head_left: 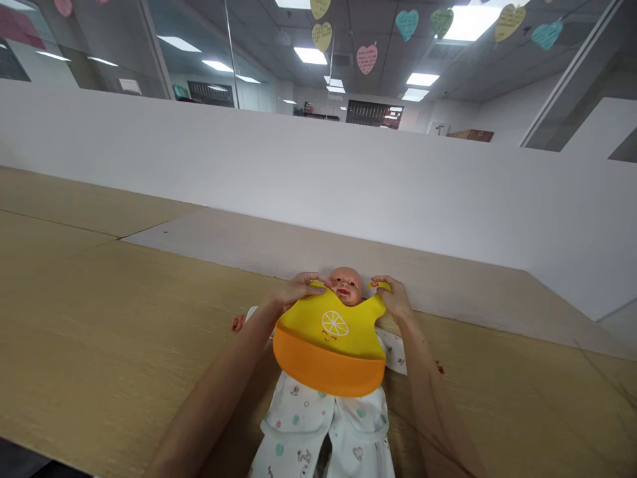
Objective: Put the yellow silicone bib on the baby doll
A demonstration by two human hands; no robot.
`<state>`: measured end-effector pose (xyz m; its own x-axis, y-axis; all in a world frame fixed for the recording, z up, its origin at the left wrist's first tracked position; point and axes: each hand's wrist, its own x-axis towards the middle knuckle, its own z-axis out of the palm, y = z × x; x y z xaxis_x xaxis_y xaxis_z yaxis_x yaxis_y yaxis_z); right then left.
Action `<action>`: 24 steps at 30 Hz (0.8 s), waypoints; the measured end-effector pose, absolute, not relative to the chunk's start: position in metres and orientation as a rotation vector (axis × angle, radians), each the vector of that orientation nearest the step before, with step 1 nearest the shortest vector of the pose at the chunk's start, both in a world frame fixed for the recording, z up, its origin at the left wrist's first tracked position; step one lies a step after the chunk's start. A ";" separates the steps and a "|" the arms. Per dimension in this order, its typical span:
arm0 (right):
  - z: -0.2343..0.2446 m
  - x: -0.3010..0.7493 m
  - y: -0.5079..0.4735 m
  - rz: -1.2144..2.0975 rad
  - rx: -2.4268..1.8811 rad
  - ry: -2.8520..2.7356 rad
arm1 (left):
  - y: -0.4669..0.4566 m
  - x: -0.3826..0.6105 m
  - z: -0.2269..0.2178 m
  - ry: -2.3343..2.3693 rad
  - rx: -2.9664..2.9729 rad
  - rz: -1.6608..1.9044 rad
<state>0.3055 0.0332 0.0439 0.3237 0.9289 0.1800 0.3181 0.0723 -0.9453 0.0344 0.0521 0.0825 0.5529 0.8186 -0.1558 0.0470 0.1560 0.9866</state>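
Observation:
A baby doll (346, 284) in white patterned pyjamas lies on its back on the wooden table (99, 345), head toward the white partition. A yellow bib with an orange pocket (331, 342) and a lemon print rests on its chest. My left hand (297, 290) pinches the bib's left neck strap beside the doll's head. On the other side, my right hand (394, 296) grips the right neck strap. Both forearms stretch along the doll's sides.
A low white partition wall (318, 172) runs behind the table, with glass panels and an office beyond. Paper hearts (367, 58) hang from the ceiling. The table's near edge (44, 451) shows at lower left.

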 end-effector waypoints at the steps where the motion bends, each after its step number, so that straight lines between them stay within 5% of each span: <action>1: 0.044 0.304 0.033 0.692 -1.455 -1.191 | 0.052 0.034 0.083 0.857 1.374 0.675; 10: 0.032 0.297 0.026 0.715 -1.464 -1.112 | 0.062 0.031 0.067 0.947 1.831 0.707; 24: -0.010 0.292 0.024 0.918 -1.412 -1.038 | 0.069 0.044 0.026 1.340 1.736 0.684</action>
